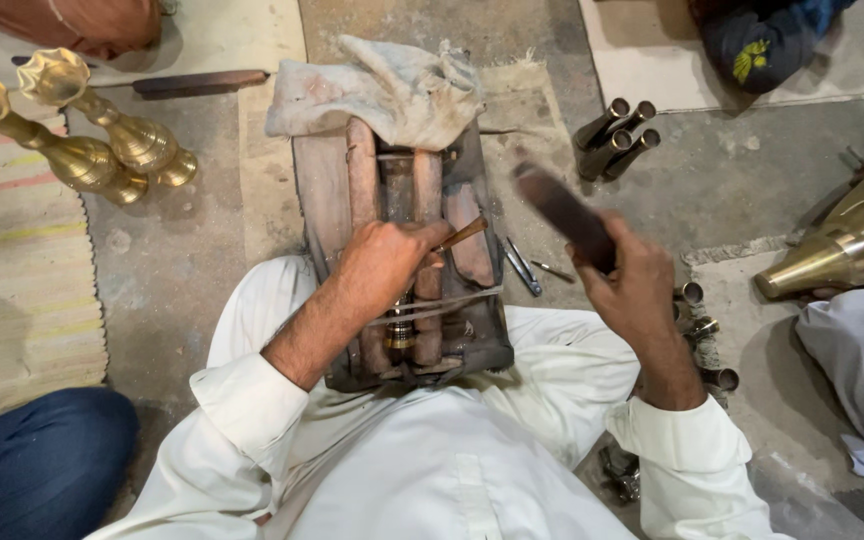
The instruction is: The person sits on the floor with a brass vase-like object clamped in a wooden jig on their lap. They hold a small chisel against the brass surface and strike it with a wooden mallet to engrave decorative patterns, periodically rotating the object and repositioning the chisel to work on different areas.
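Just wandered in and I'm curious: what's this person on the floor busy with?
A person in white sits on the floor over a worn wooden block with a rag draped on its far end. The left hand holds a thin chisel-like tool against a small brass piece lying on the block. The right hand holds a dark wooden striker raised beside it. Brass vases lie to the left, short metal tubes to the right.

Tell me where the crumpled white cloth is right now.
In the head view, the crumpled white cloth lies draped over the far end of the wooden block, above the left hand and to the right of the two brass stands.
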{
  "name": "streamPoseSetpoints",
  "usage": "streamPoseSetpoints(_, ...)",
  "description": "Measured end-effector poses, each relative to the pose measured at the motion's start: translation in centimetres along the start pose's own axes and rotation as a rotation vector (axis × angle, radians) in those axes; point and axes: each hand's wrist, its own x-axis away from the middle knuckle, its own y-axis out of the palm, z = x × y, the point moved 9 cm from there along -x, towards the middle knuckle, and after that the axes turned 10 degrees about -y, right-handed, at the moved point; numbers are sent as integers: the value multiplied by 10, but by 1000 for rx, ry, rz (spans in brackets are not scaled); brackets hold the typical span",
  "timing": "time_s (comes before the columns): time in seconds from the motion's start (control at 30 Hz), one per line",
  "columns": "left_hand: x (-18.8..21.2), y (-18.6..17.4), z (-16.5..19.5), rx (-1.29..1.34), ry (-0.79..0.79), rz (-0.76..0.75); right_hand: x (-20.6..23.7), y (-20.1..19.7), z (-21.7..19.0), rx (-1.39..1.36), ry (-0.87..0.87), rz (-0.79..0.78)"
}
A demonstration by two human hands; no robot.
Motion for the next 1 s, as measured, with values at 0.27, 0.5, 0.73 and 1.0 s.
streamPoseSetpoints(0.27,-8,6,1,-55,-34,-24,7,13,23,-174,238,-31)
streamPoseSetpoints(0.5,-7,2,0,-42,-35,-13,1,16,1,-42,53,-65)
streamPoseSetpoints(0.73,18,-31,-17,353,-109,153,33,50,48,-127,310,-228)
streamPoseSetpoints(1.0,101,-17,-88,604,-546,23,201,168,109,-609,833,-426)
